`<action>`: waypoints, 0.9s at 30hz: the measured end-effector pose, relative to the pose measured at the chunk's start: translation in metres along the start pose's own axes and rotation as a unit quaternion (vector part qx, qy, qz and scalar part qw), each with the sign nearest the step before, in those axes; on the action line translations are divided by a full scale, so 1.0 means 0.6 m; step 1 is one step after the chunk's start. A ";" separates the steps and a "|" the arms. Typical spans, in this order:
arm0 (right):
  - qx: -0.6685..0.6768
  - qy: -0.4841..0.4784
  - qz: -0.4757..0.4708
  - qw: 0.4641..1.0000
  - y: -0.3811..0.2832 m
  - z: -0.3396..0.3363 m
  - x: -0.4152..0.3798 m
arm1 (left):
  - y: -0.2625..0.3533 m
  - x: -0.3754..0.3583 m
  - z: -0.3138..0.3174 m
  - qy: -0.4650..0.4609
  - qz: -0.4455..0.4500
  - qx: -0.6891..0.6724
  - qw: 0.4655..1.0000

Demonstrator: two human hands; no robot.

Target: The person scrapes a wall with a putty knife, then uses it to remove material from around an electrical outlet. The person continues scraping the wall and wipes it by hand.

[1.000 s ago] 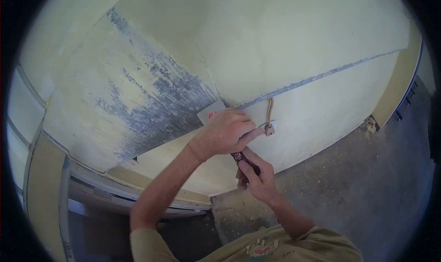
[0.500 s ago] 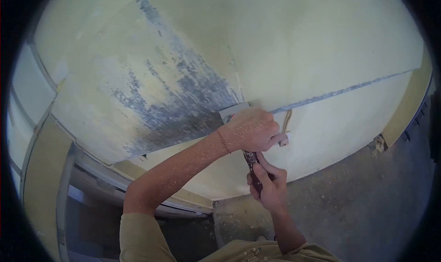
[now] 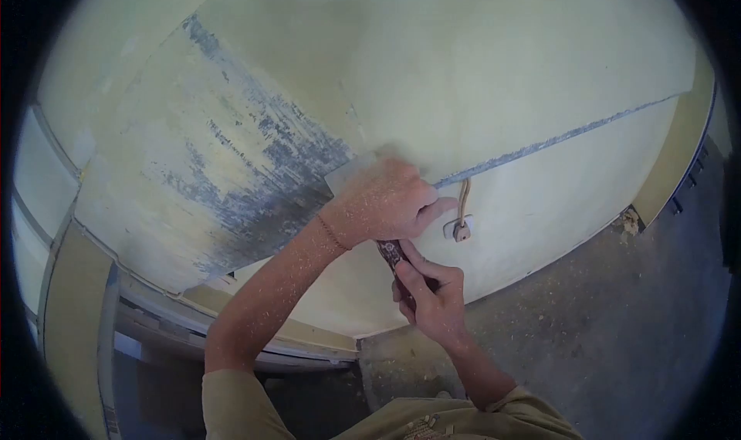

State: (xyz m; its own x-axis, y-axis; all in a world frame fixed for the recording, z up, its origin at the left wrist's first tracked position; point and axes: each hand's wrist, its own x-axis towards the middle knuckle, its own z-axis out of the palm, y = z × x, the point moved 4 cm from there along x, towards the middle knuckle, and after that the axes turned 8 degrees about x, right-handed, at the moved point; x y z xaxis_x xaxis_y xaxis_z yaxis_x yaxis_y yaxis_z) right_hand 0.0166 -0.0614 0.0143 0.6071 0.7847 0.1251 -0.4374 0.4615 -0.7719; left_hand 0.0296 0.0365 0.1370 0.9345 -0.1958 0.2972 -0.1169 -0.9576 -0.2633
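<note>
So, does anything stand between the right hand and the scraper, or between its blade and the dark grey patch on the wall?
Nothing visible does. The right hand is around the scraper's handle, and the blade's exposed corner appears beside the dark grey patch. The left hand hides much of the blade.

Left hand (image 3: 390, 201) above the curled right hand (image 3: 436, 293), left elbow (image 3: 225, 343) bent outward.

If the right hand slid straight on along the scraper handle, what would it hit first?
Probably the left hand, just ahead of the right hand along the scraper handle; their depth gap is hard to judge.
</note>
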 end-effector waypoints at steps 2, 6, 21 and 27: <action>0.011 -0.012 -0.006 1.000 -0.005 -0.003 -0.003 | 0.001 0.002 0.008 0.007 0.017 0.027 0.999; 0.000 0.009 0.020 1.000 0.002 -0.001 -0.011 | 0.009 -0.003 0.028 -0.007 0.067 0.032 0.997; -0.042 -0.010 0.039 0.998 -0.006 -0.022 -0.017 | 0.002 -0.008 0.025 -0.015 -0.007 -0.027 0.999; -0.021 -0.015 0.021 0.999 -0.004 0.002 0.000 | -0.009 -0.001 -0.001 -0.041 -0.039 -0.043 0.997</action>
State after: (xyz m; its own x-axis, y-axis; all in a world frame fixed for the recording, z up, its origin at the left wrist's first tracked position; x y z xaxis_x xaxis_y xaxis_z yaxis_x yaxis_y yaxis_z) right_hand 0.0168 -0.0623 0.0170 0.5678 0.8156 0.1110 -0.4330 0.4106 -0.8025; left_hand 0.0295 0.0418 0.1385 0.9657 -0.1063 0.2369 -0.0687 -0.9845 -0.1616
